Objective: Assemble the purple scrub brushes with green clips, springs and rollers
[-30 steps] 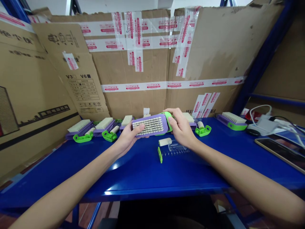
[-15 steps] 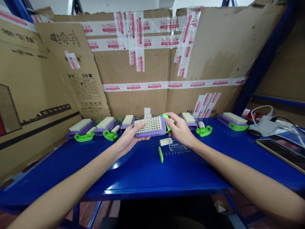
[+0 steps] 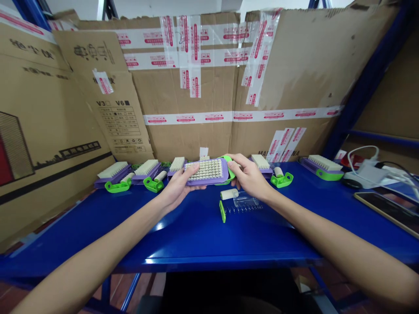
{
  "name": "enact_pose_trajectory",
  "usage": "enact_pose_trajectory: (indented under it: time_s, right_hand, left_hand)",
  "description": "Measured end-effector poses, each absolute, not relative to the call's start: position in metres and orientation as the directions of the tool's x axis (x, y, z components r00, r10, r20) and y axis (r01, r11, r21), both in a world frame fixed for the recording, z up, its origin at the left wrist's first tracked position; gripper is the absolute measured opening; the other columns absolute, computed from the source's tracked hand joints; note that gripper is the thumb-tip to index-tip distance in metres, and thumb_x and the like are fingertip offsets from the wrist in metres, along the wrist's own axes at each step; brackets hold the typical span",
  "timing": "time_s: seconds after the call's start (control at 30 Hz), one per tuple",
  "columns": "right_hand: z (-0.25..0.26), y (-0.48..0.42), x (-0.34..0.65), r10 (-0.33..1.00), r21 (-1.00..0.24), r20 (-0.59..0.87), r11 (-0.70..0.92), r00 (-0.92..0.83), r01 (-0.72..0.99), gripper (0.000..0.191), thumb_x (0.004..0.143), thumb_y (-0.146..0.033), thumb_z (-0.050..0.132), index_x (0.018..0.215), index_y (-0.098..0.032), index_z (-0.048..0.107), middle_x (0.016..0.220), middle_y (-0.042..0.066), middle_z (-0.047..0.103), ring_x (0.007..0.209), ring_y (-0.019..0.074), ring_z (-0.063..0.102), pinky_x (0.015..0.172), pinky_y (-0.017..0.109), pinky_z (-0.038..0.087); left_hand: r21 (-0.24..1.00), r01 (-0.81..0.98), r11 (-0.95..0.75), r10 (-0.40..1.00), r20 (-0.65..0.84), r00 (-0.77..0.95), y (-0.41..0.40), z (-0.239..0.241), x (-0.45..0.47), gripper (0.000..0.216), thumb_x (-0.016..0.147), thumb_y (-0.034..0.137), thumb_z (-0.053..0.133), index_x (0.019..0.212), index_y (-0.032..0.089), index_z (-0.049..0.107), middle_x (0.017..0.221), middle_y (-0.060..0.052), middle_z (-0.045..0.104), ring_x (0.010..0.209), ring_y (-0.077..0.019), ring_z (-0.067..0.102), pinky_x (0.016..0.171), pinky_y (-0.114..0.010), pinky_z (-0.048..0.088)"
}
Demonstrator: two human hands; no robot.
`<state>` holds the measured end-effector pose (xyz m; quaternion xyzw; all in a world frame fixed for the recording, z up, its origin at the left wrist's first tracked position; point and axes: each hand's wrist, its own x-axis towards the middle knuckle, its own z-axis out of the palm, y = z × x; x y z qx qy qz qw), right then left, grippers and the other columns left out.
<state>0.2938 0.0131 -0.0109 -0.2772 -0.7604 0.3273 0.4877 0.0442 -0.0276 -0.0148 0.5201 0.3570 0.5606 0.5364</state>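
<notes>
The left hand [image 3: 178, 186] is closed round the left end of a purple rectangular brush with stubby cream bristle tufts [image 3: 210, 170], thumb on the bristles; the right hand [image 3: 251, 177] grips the curved bright-green end piece [image 3: 230, 169] at its right; the brush is held above the glossy blue worktop [image 3: 190, 235]; its underside and some fingertips are hidden; below lie a smooth cream cylinder [image 3: 228, 194], a clear plastic piece [image 3: 246, 200], faint in outline, and a thin wire spring [image 3: 244, 209], hard to make out.
</notes>
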Motion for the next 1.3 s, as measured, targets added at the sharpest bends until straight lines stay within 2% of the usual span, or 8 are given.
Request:
enact_pose_trajectory:
  time_s: [0.1,0.27,0.43,0.67,0.77,0.83,0.97,1.3]
  right_hand:
    - [-0.008,0.011,0.295,0.725,-0.754,0.577,0.650,-0.376,0.097,0.038,0.109,-0.049,0.057,0.139,-0.030,0.070,0.143,0.012,0.063,0.057,0.0086,0.064,0.037,0.025,0.052]
    - [-0.006,0.008,0.296,0.724,-0.790,0.518,0.609,-0.456,0.071,0.042,0.112,-0.046,0.052,0.151,-0.034,0.056,0.121,0.007,0.072,0.057,0.0116,0.066,0.041,0.027,0.056]
    - [-0.007,0.010,0.297,0.699,-0.742,0.584,0.666,-0.413,0.080,0.039,0.112,-0.046,0.051,0.149,-0.033,0.057,0.142,0.010,0.063,0.062,0.0106,0.068,0.050,0.030,0.062]
    - [-0.008,0.008,0.295,0.667,-0.724,0.580,0.686,-0.467,0.081,0.044,0.111,-0.049,0.053,0.153,-0.035,0.052,0.149,0.012,0.056,0.069,0.0121,0.068,0.054,0.032,0.065]
    - [-0.008,0.010,0.297,0.626,-0.691,0.599,0.719,-0.499,0.074,0.056,0.106,-0.051,0.064,0.157,-0.035,0.049,0.154,0.014,0.053,0.084,0.0185,0.073,0.063,0.038,0.069]
    - [-0.008,0.014,0.298,0.565,-0.620,0.644,0.780,-0.516,0.081,0.069,0.096,-0.049,0.080,0.156,-0.033,0.050,0.154,0.014,0.054,0.109,0.0278,0.073,0.082,0.047,0.071]
    - [-0.008,0.020,0.301,0.481,-0.489,0.697,0.861,-0.531,0.139,0.079,0.086,-0.039,0.091,0.154,-0.032,0.052,0.150,0.012,0.059,0.140,0.0370,0.059,0.113,0.062,0.057]
    - [-0.001,0.010,0.304,0.470,-0.424,0.684,0.878,-0.557,0.220,0.073,0.084,-0.028,0.082,0.148,-0.025,0.047,0.144,0.014,0.061,0.130,0.0354,0.062,0.109,0.055,0.054]
  left_hand:
    - [0.959,-0.226,-0.170,0.972,0.202,0.123,-0.028,-0.014,0.045,0.042,0.098,0.048,0.077,0.124,0.015,0.079,0.127,-0.018,0.080,0.105,-0.0305,0.078,0.081,-0.039,0.068]
    - [0.961,-0.234,-0.145,0.984,0.165,0.068,-0.027,-0.011,0.041,0.043,0.094,0.048,0.080,0.122,0.016,0.079,0.126,-0.017,0.081,0.104,-0.0309,0.078,0.082,-0.041,0.069]
    - [0.960,-0.238,-0.148,0.980,0.176,0.098,-0.027,-0.008,0.039,0.043,0.095,0.047,0.080,0.124,0.016,0.079,0.130,-0.018,0.080,0.105,-0.0314,0.079,0.083,-0.041,0.070]
    - [0.957,-0.259,-0.134,0.978,0.170,0.120,-0.029,-0.009,0.043,0.041,0.096,0.046,0.079,0.125,0.016,0.079,0.129,-0.018,0.080,0.102,-0.0295,0.079,0.080,-0.037,0.069]
    - [0.956,-0.260,-0.135,0.977,0.172,0.126,-0.026,-0.011,0.040,0.043,0.096,0.048,0.080,0.125,0.017,0.079,0.128,-0.017,0.080,0.102,-0.0294,0.079,0.081,-0.038,0.069]
    - [0.958,-0.255,-0.133,0.976,0.171,0.134,-0.024,-0.013,0.038,0.044,0.096,0.049,0.080,0.125,0.016,0.080,0.126,-0.017,0.081,0.099,-0.0290,0.079,0.081,-0.039,0.068]
    - [0.958,-0.251,-0.136,0.971,0.180,0.160,-0.022,-0.014,0.036,0.042,0.097,0.048,0.078,0.122,0.015,0.080,0.119,-0.018,0.082,0.095,-0.0283,0.079,0.079,-0.038,0.068]
    - [0.967,-0.235,-0.101,0.971,0.148,0.190,-0.024,-0.013,0.035,0.042,0.094,0.048,0.081,0.120,0.015,0.080,0.116,-0.017,0.083,0.088,-0.0258,0.079,0.075,-0.035,0.067]
